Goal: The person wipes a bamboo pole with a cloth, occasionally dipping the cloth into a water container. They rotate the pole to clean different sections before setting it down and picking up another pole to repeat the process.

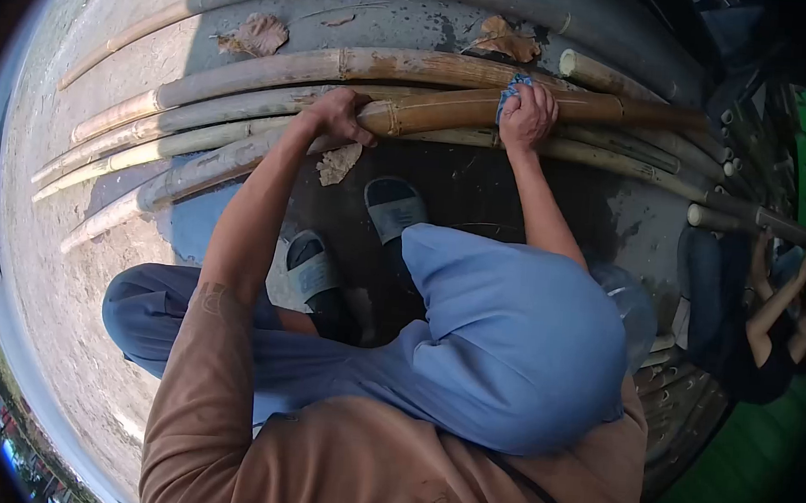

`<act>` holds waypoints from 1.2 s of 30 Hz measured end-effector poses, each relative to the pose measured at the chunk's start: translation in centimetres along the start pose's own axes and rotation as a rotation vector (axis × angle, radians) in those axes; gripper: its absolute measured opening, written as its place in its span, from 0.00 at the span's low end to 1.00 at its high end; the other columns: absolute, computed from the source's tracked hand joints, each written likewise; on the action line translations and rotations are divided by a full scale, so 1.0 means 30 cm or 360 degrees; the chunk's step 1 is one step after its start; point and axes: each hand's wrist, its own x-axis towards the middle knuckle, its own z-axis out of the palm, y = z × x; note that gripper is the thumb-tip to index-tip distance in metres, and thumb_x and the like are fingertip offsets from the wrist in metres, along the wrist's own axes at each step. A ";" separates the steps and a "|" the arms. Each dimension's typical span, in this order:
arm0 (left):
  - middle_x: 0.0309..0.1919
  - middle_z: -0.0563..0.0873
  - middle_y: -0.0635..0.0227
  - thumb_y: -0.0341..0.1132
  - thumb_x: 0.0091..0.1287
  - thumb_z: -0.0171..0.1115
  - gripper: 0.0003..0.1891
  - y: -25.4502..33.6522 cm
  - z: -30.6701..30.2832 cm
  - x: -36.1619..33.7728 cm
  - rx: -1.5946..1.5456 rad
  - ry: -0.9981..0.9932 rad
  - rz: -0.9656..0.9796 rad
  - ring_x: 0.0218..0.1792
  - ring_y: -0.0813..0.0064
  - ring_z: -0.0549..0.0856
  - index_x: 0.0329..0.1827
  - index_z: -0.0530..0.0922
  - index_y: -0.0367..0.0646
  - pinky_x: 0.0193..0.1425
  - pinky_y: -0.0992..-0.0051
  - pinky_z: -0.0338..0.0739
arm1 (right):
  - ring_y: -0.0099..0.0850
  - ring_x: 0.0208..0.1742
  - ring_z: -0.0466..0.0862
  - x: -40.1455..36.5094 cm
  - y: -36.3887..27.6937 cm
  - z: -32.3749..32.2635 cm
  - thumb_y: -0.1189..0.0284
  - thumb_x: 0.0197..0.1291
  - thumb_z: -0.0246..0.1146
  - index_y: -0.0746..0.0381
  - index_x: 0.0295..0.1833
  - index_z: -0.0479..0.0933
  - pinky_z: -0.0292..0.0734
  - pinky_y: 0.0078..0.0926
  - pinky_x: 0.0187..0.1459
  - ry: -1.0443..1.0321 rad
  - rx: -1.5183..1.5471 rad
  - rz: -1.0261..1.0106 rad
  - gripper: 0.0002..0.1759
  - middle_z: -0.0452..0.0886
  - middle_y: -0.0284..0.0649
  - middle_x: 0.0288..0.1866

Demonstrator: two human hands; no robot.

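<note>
A long bamboo pole (441, 112) lies across in front of me. Its stretch right of my left hand is brown and shiny, while the left end looks pale and dusty. My left hand (339, 117) is closed around the pole near a joint, thumb on the near side. Farther right, my right hand (528, 116) presses a crumpled blue patterned cloth (509, 93) onto the pole, fingers closed over it. Most of the cloth is hidden under that hand.
Several other bamboo poles (247, 70) lie alongside on the ground. Dry leaves (254, 35) are scattered among them. My sandalled feet (395, 206) are below. A clear plastic bottle (631, 309) stands by my knee. Another person (744, 313) sits at the right.
</note>
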 end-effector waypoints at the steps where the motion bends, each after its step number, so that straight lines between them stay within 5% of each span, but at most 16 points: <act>1: 0.55 0.92 0.46 0.56 0.45 0.84 0.47 0.002 0.000 0.022 -0.0028 -0.0022 -0.0001 0.58 0.51 0.91 0.67 0.84 0.37 0.66 0.57 0.82 | 0.50 0.62 0.82 0.031 0.001 -0.024 0.70 0.60 0.63 0.61 0.43 0.85 0.72 0.58 0.70 0.0008 -0.0016 -0.0015 0.10 0.86 0.48 0.54; 6: 0.53 0.93 0.46 0.54 0.44 0.85 0.46 -0.027 -0.023 0.007 -0.0174 -0.0059 -0.0044 0.57 0.51 0.91 0.66 0.85 0.35 0.64 0.59 0.82 | 0.51 0.61 0.82 -0.079 -0.522 0.011 0.69 0.60 0.64 0.60 0.46 0.84 0.73 0.55 0.70 -0.0202 0.0571 -0.0200 0.10 0.85 0.47 0.52; 11: 0.54 0.93 0.47 0.54 0.44 0.86 0.46 -0.001 -0.058 -0.004 -0.0109 -0.0152 -0.0149 0.58 0.52 0.90 0.66 0.84 0.34 0.65 0.60 0.82 | 0.49 0.59 0.83 0.039 -0.144 -0.028 0.69 0.61 0.64 0.59 0.44 0.87 0.73 0.52 0.68 -0.0397 0.0322 -0.0055 0.10 0.87 0.45 0.51; 13: 0.53 0.93 0.46 0.55 0.44 0.85 0.47 -0.014 -0.056 0.004 -0.0103 -0.0140 -0.0119 0.58 0.51 0.90 0.66 0.85 0.33 0.65 0.60 0.82 | 0.49 0.60 0.83 0.070 0.043 -0.033 0.70 0.62 0.64 0.59 0.42 0.87 0.72 0.53 0.69 -0.0226 0.0074 0.0007 0.09 0.87 0.45 0.51; 16: 0.52 0.93 0.46 0.57 0.44 0.85 0.47 -0.017 -0.065 0.022 -0.0061 -0.0128 -0.0108 0.57 0.51 0.91 0.65 0.86 0.34 0.65 0.60 0.82 | 0.50 0.62 0.83 0.048 -0.029 0.002 0.70 0.63 0.63 0.61 0.43 0.87 0.71 0.55 0.71 -0.0032 -0.0034 -0.0037 0.09 0.87 0.45 0.54; 21: 0.52 0.93 0.48 0.62 0.42 0.84 0.48 -0.025 -0.053 0.013 -0.0062 -0.0180 -0.0177 0.56 0.52 0.91 0.64 0.87 0.36 0.65 0.59 0.83 | 0.51 0.69 0.80 -0.087 -0.495 -0.005 0.71 0.60 0.68 0.61 0.54 0.87 0.69 0.57 0.77 -0.0356 0.0616 -0.0209 0.17 0.85 0.49 0.61; 24: 0.52 0.93 0.48 0.63 0.43 0.84 0.49 -0.039 -0.054 0.020 -0.0051 -0.0166 -0.0140 0.56 0.52 0.91 0.64 0.87 0.36 0.65 0.59 0.83 | 0.46 0.66 0.83 -0.026 -0.381 -0.031 0.69 0.60 0.68 0.57 0.54 0.88 0.72 0.51 0.74 -0.0423 0.0755 -0.0328 0.17 0.87 0.44 0.59; 27: 0.49 0.93 0.49 0.58 0.44 0.85 0.45 -0.041 -0.061 0.022 -0.0082 -0.0182 -0.0141 0.52 0.55 0.91 0.61 0.86 0.34 0.60 0.60 0.82 | 0.46 0.56 0.84 0.054 -0.091 -0.026 0.69 0.61 0.64 0.58 0.45 0.87 0.75 0.51 0.66 -0.0281 0.0275 -0.0185 0.10 0.87 0.41 0.49; 31: 0.48 0.93 0.49 0.58 0.44 0.85 0.45 -0.018 -0.069 0.019 -0.0076 -0.0141 -0.0197 0.52 0.55 0.91 0.61 0.87 0.33 0.60 0.60 0.82 | 0.47 0.57 0.84 0.122 0.139 -0.037 0.69 0.60 0.63 0.58 0.42 0.88 0.75 0.52 0.66 -0.0137 -0.0076 0.0042 0.10 0.88 0.42 0.50; 33: 0.48 0.93 0.49 0.58 0.43 0.85 0.45 -0.060 -0.057 0.047 -0.0091 -0.0148 -0.0128 0.52 0.54 0.91 0.60 0.87 0.32 0.60 0.59 0.82 | 0.47 0.57 0.84 0.099 -0.006 -0.001 0.70 0.60 0.63 0.59 0.40 0.86 0.74 0.53 0.66 -0.0038 -0.0031 -0.0031 0.08 0.87 0.43 0.48; 36: 0.47 0.93 0.48 0.58 0.43 0.85 0.45 -0.061 -0.057 0.040 -0.0099 -0.0121 -0.0097 0.51 0.54 0.91 0.60 0.87 0.32 0.60 0.60 0.82 | 0.48 0.61 0.82 0.000 -0.397 -0.016 0.69 0.59 0.65 0.60 0.44 0.82 0.73 0.54 0.69 -0.0333 0.0621 -0.0217 0.09 0.84 0.45 0.51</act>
